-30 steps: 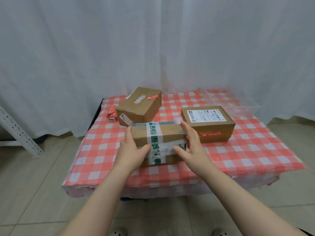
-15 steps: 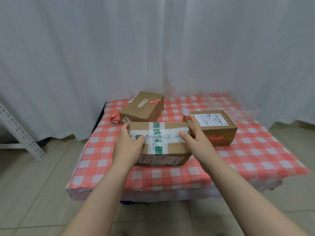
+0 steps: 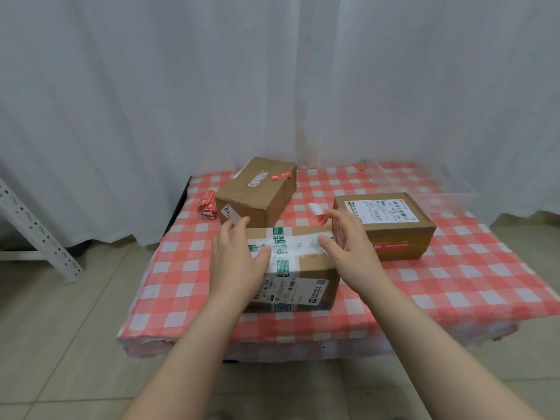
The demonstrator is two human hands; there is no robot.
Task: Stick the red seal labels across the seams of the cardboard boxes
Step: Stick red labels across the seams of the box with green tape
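From the head camera, you see the taped box [image 3: 291, 268] lying flat near the front edge of the checked tablecloth [image 3: 454, 268]. Its green-printed tape faces up and its shipping sticker is on the side towards you. A second ago it is tipped in your grip, and half a second ago you are setting it down. Your left hand [image 3: 239, 262] now hovers over the box's left end with fingers loose and spread, grasping nothing. Your right hand [image 3: 351, 253] is off the box's right end, thumb apart from straight fingers. A small white-and-red label piece [image 3: 317, 210] shows at its fingertips and has travelled with that hand, so it probably clings there, though you cannot tell how it is held. The roll of red seal labels [image 3: 208, 205] lies beyond the taped box to its left, beside the far box [image 3: 257, 195], which already carries a red seal [image 3: 280, 176] on top. The box to the right of the taped one [image 3: 385, 228] has a seal [image 3: 394, 246] on its front. The taped box looks like the only one left, with its seam up and ready.
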